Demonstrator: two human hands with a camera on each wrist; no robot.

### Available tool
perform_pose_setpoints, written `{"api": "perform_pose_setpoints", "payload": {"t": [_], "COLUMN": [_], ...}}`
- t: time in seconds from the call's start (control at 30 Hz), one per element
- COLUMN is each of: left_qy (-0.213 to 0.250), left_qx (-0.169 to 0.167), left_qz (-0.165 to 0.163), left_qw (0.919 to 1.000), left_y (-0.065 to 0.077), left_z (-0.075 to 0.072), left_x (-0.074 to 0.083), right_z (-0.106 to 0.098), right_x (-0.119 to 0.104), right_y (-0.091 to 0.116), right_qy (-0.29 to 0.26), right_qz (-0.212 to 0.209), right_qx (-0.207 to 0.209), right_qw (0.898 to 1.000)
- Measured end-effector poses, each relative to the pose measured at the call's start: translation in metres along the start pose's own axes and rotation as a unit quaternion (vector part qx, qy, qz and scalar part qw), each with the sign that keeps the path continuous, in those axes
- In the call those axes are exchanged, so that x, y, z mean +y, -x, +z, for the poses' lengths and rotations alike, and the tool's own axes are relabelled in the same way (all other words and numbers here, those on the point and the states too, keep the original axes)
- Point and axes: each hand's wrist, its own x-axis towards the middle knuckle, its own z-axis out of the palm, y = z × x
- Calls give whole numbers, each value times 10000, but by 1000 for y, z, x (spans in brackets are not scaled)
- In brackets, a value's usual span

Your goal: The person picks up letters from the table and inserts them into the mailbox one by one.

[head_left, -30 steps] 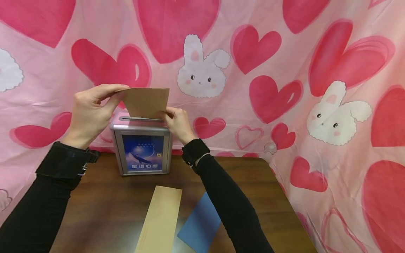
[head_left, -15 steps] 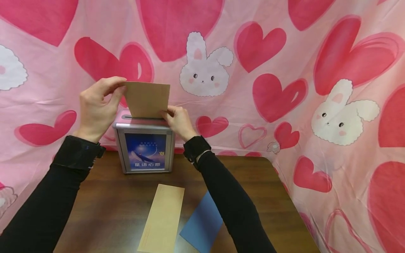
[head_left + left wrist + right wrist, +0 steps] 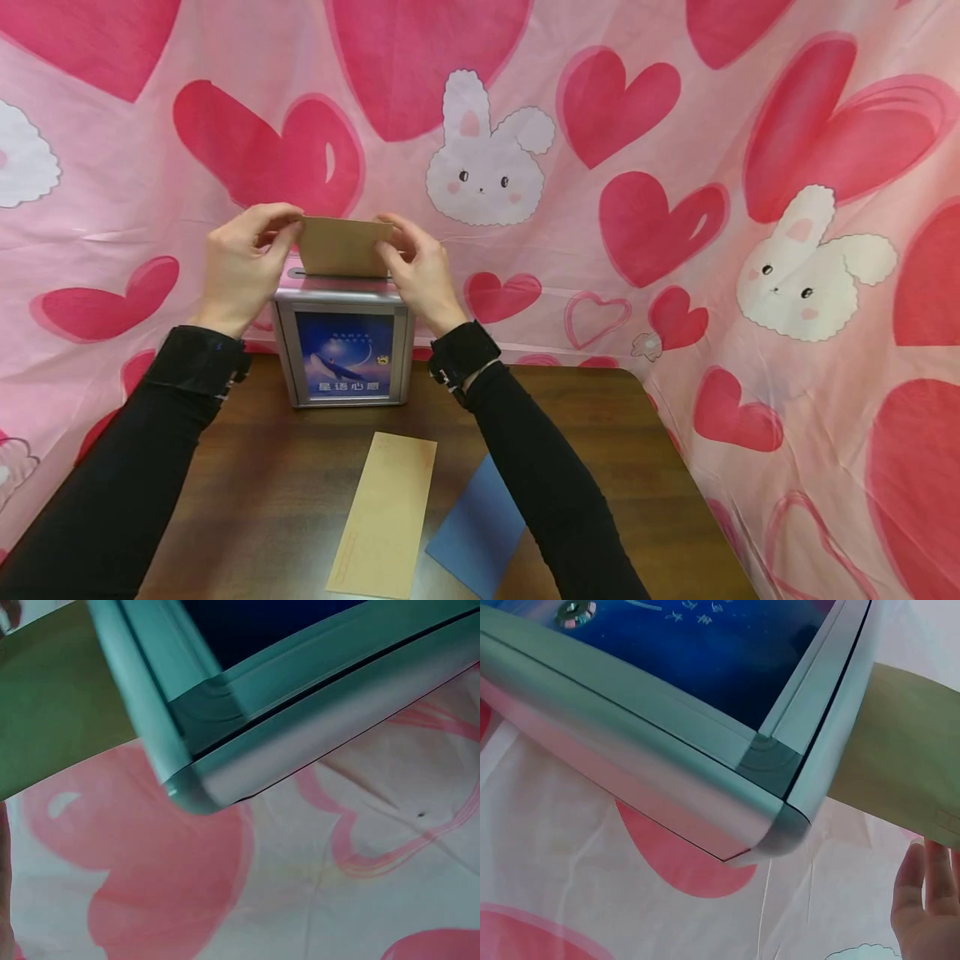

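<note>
Starting on the left: the left hand (image 3: pixel 243 271) has its thumb and fingers clamped on the upper left corner of a brown kraft envelope (image 3: pixel 341 248). My guess is it's pinching high up so the fingers stay clear of the slot (image 3: pixel 297 272) below.

That envelope stands upright over the top of a pink and silver slotted box (image 3: pixel 343 304), lower edge at the slot and apparently in it, though I can't tell how deep. It runs along the slot rather than across it, which makes sense since that's the only way a flat piece would fit. The box faces the wearer, with its whale poster (image 3: pixel 345 354) on the near side and its back close to the heart-and-bunny fabric (image 3: pixel 487 250), so the top is probably easy to get at from here.

Nearer the person, a pale manila envelope (image 3: pixel 382 515) lies flat on the bench (image 3: pixel 247 467), well apart from the box. I'd say it's there to be within reach without crowding the box.

Next over, the right hand (image 3: pixel 423 275) pinches the envelope's right edge, near the top. One hand per side probably keeps it level and stops thin paper from bowing.

Farthest right, a blue envelope (image 3: pixel 480 533) lies at a slant just beside the manila one, partly hidden by the right sleeve (image 3: pixel 555 483).
</note>
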Motion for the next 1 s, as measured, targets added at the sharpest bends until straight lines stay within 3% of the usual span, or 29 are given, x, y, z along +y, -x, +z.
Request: {"api": "perform_pose_setpoints", "payload": {"t": [0.2, 0.57, 0.83, 1.0], "left_qy": [8, -165, -476, -621], "left_qx": [-234, -866, -1841, -2290], "left_qz": [-83, -192, -508, -655], "left_qw": [9997, 9959, 9804, 9692], "left_y": [4, 16, 24, 29], "left_z": [4, 7, 4, 3], "left_x": [-11, -25, -32, -35], "right_z": [0, 1, 7, 9], "right_x": [2, 16, 25, 29], "right_y": [1, 7, 9, 11], "right_qy": [-197, 812, 2003, 2316], "right_qz": [52, 145, -86, -14], "right_qx": [226, 213, -135, -476], "right_qw": [9995, 9964, 9796, 9716]}}
